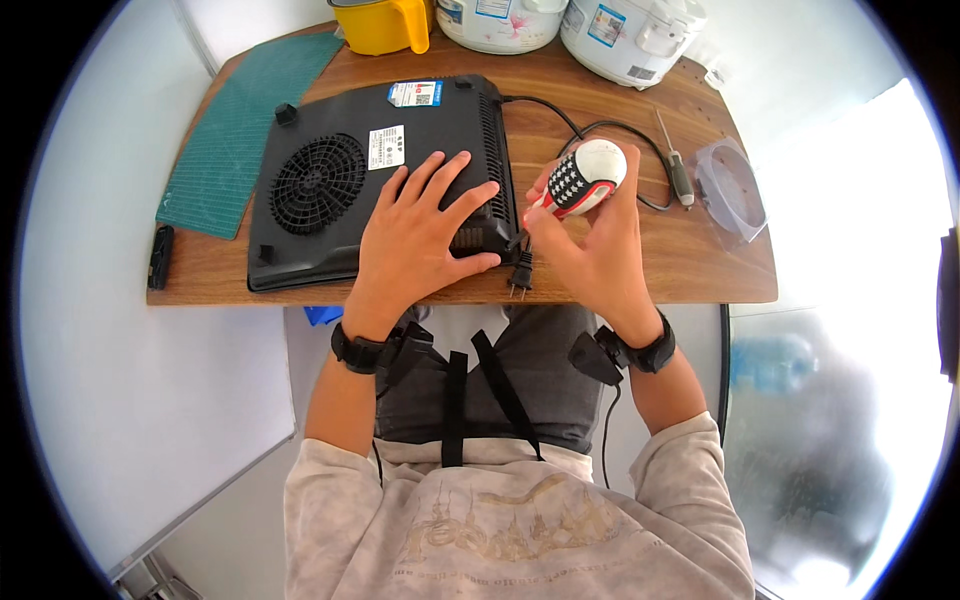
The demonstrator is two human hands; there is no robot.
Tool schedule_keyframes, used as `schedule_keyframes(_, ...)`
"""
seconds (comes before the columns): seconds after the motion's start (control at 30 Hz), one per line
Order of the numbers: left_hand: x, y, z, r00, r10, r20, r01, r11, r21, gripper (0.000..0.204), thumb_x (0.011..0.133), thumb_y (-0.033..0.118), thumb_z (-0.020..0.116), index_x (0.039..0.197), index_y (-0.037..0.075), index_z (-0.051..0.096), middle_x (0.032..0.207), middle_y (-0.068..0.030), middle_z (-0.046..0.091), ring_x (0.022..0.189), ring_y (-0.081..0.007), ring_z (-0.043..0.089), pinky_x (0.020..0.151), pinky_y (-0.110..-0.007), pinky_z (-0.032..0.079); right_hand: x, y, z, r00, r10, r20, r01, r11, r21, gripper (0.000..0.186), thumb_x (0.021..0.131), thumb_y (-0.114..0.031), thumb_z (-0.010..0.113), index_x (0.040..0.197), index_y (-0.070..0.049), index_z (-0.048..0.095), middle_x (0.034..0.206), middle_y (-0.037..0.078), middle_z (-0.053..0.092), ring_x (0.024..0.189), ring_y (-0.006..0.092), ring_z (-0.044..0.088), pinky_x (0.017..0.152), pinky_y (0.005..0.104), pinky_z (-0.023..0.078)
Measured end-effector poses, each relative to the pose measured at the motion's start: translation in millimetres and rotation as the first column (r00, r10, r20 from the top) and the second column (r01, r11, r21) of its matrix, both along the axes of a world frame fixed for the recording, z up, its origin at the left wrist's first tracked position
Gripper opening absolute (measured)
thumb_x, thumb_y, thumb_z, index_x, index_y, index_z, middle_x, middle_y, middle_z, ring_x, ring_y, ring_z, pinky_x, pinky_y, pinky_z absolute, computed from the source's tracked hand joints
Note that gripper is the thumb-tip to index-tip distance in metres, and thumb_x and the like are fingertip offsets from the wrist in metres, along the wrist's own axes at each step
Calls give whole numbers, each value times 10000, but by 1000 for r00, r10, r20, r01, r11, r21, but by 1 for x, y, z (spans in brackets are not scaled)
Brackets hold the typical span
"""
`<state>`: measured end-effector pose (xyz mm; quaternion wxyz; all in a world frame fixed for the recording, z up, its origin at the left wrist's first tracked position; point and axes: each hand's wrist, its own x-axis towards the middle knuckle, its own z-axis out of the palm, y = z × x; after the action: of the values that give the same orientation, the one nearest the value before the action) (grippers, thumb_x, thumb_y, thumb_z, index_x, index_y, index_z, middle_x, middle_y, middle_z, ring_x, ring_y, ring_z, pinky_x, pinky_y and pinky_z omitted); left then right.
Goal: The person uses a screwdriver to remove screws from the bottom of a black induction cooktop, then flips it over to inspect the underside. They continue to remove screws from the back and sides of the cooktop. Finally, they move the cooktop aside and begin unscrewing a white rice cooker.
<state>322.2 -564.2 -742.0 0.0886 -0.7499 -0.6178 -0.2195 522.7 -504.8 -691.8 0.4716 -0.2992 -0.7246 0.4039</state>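
A black induction cooker (310, 250) lies upside down on the wooden table, its round vent grille and labels facing up. My left hand (420, 235) rests on its underside with the fingers spread. My right hand (590, 240) grips a chunky white, red and black star-patterned screwdriver (575, 180), tilted with its dark tip at the cooker's near right corner. Just below that corner lies a two-pin plug (520, 275); its black cord (655, 150) loops behind my right hand.
A green cutting mat (210, 150) and small black object (160, 255) lie left. Behind stand a yellow container (375, 28) and white rice cookers (625, 40). Right are a slim screwdriver (678, 175) and clear plastic piece (730, 185) on the table (750, 280). White partitions flank it.
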Motion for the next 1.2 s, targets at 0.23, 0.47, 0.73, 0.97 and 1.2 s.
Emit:
schedule_keyframes(0.23,0,-6,5,1000,7,-2,-7,1000,-6,704,767,593,786,1383,302,608,1563,-40,468,1458,-296,415,1190,-492,332,6,-11,13,985,-60,159,40,991,126,518,814,-120,831,1175,-29,471,918,106,688,797,193,699,697,317,551)
schedule_keyframes(0.47,9,-6,9,1000,8,-20,-8,1000,-4,710,772,603,777,1393,307,602,1561,-43,470,1454,-298,420,1193,-491,328,16,-11,13,979,-164,122,157,986,58,465,796,-123,861,1071,-52,493,788,63,655,701,123,653,647,288,532)
schedule_keyframes(0.73,21,-4,23,999,6,-35,-6,1000,-2,694,772,587,783,1382,303,613,1556,-51,473,1446,-299,428,1191,-469,337,46,-11,36,974,-223,-38,225,971,78,403,810,-73,856,1025,-43,516,773,15,641,699,76,656,632,242,528)
schedule_keyframes(0.97,33,-2,34,1000,-29,-10,29,1000,5,665,751,560,813,1318,255,648,1523,6,520,1435,-279,452,1185,-469,352,91,-11,35,963,-265,-43,265,964,-24,366,833,-23,824,1014,-42,506,792,-2,631,701,58,638,640,223,520)
schedule_keyframes(1.2,57,3,44,997,-79,-2,79,997,7,591,771,536,803,1237,197,669,1437,37,609,1388,-238,513,1165,-469,387,140,-11,29,940,-335,-66,329,940,-84,367,833,-44,824,1030,-46,515,801,-29,571,706,36,576,638,215,490)
